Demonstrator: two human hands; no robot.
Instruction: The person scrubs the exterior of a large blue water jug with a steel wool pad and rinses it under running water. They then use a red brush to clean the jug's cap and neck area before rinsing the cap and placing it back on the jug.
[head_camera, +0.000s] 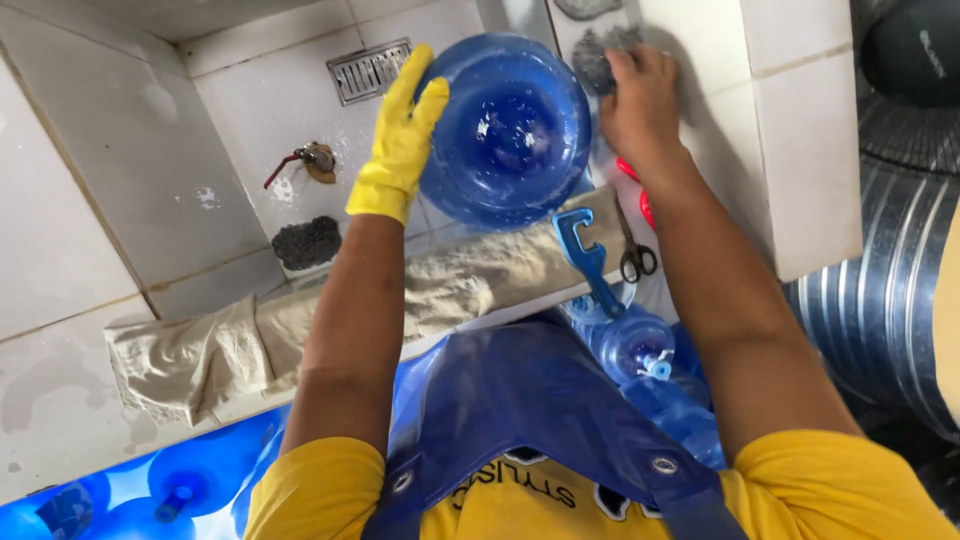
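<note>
Seen from above, a person in a yellow shirt and blue apron (530, 420) leans over a white tiled wash basin (270, 110). Its front ledge (60, 420) runs from lower left to upper right, draped with a beige cloth (300, 330). The basin floor behind is mostly open, with a metal drain grate (368, 70) at the far side, a small tap with a red handle (305, 160) on the wall, and a dark scouring pad (307, 242) near the ledge.

The left hand (403, 130), in a yellow rubber glove, lies flat with fingers spread against the side of a large blue water jug (510, 130) held over the basin — steadying it rather than gripping. The bare right hand (640, 100) is curled around a dark scrubbing pad (603, 52), pressed at the jug's right edge.

On the ledge below the jug lie a blue plastic wrench-like tool (587, 258) and scissors (634, 255), beside something red that the right arm mostly hides. More blue jugs (640, 350) crowd below the ledge, partly covered by the apron and cut off at the lower left. Ribbed metal ducting (880, 300) fills the right edge.
</note>
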